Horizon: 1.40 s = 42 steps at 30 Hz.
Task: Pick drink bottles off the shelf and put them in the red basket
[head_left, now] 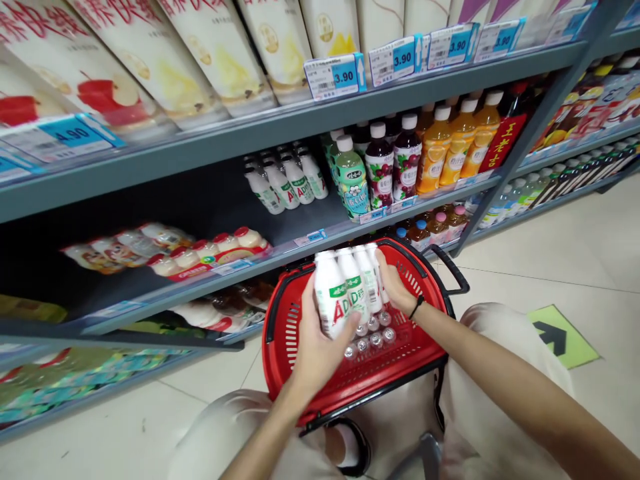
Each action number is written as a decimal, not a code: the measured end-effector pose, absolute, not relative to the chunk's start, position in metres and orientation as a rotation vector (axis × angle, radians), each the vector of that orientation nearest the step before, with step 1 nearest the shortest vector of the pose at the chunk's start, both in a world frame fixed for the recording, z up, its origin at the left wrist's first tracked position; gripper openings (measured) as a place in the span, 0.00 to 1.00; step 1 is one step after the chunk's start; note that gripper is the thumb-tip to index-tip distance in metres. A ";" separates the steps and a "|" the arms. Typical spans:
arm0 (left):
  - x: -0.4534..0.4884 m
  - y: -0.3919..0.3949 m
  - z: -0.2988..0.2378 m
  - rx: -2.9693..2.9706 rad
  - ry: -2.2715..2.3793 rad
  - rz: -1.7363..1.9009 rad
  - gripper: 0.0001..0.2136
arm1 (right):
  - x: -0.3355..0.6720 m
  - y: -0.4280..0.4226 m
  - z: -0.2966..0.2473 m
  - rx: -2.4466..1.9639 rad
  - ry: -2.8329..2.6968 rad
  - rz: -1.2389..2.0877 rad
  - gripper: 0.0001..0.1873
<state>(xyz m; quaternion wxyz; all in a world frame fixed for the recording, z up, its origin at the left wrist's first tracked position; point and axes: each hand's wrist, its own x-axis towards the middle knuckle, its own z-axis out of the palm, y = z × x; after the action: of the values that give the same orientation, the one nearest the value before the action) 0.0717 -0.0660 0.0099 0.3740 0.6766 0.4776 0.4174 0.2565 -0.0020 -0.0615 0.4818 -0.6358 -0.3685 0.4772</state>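
Over a red shopping basket, I hold a pack of small white milk drink bottles with green bands and red "AD" lettering. My left hand wraps around its left and lower side, thumb across the front. On the far right side of the same pack, my right hand presses with its fingers, partly hidden behind the bottles. Inside the basket, below the pack, rows of silver-topped bottles stand upright. A similar white bottle pack is on the shelf ahead.
The basket's black handle sticks out on the right. Juice bottles line the shelf, with red-capped bottle packs to the left. Large cartons with price tags fill the shelf above. A green arrow sticker marks the tiled floor.
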 end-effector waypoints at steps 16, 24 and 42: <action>0.027 -0.010 -0.015 1.126 1.248 0.900 0.31 | 0.297 0.004 -0.013 -1.446 -1.787 0.849 0.27; 0.010 0.009 -0.004 1.333 1.146 0.523 0.29 | 0.288 -0.016 -0.015 -1.464 -1.868 0.519 0.30; 0.037 -0.003 -0.043 1.906 1.425 0.378 0.26 | 0.272 -0.016 -0.028 -1.396 -2.303 0.411 0.27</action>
<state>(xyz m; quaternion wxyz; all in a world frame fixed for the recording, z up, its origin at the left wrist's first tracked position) 0.0374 -0.0025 -0.0429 0.3579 0.7387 0.5521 0.1464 0.2719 -0.0160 -0.0280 0.2072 -0.5014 -0.8270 0.1475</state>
